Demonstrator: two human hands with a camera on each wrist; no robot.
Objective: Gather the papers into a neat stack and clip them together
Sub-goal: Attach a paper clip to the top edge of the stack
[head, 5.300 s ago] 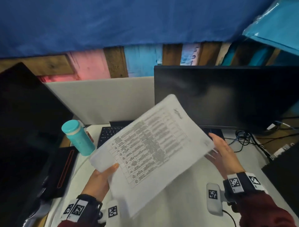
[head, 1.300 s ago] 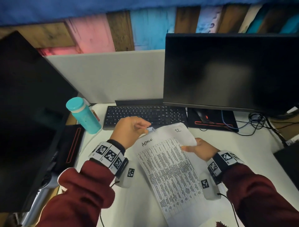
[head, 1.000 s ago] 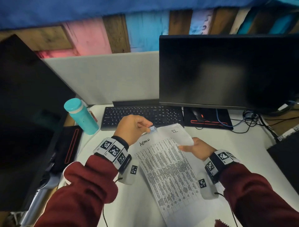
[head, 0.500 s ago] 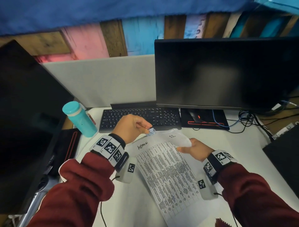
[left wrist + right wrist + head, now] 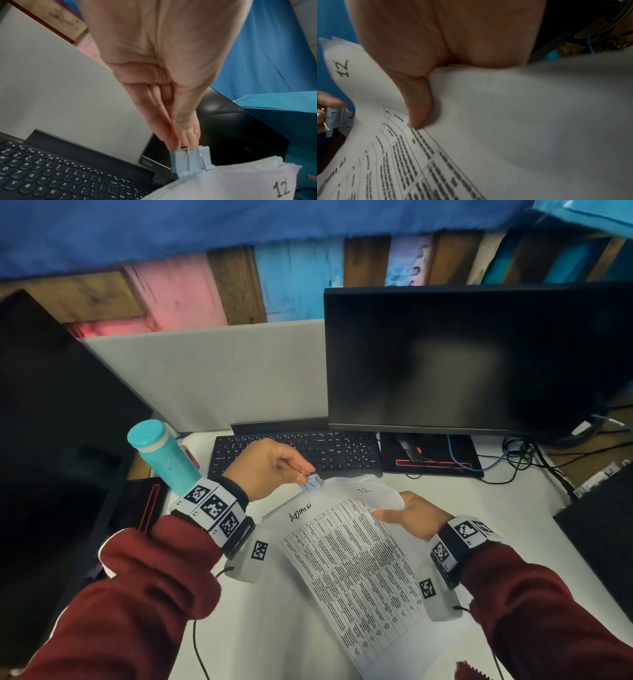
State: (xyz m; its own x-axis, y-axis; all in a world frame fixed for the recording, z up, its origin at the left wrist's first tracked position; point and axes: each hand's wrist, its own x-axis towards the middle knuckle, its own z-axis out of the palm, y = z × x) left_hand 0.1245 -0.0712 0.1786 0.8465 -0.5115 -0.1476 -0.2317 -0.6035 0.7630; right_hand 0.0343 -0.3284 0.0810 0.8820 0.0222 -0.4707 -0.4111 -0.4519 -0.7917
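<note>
A stack of white printed papers (image 5: 356, 559) with a table of text, handwriting and "12" at the top is held above the white desk (image 5: 513, 501). My left hand (image 5: 274, 467) pinches the wire handles of a pale blue binder clip (image 5: 311, 483) at the stack's top left corner; the clip (image 5: 191, 161) sits on the paper edge. My right hand (image 5: 411, 513) grips the stack's right edge, with the thumb (image 5: 418, 108) on top of the papers (image 5: 505, 121) and the fingers hidden beneath. The top of the stack bows upward between the hands.
A black keyboard (image 5: 298, 450) lies just behind the hands, in front of a dark monitor (image 5: 479, 357). A teal bottle (image 5: 161, 457) stands at the left beside another dark screen (image 5: 51, 440). Cables (image 5: 534, 460) trail at the right, near a black box (image 5: 603, 515).
The papers went from being held up in the air to lying low over the desk, with the left hand now on a clip at their top corner. In the last second, little has shifted.
</note>
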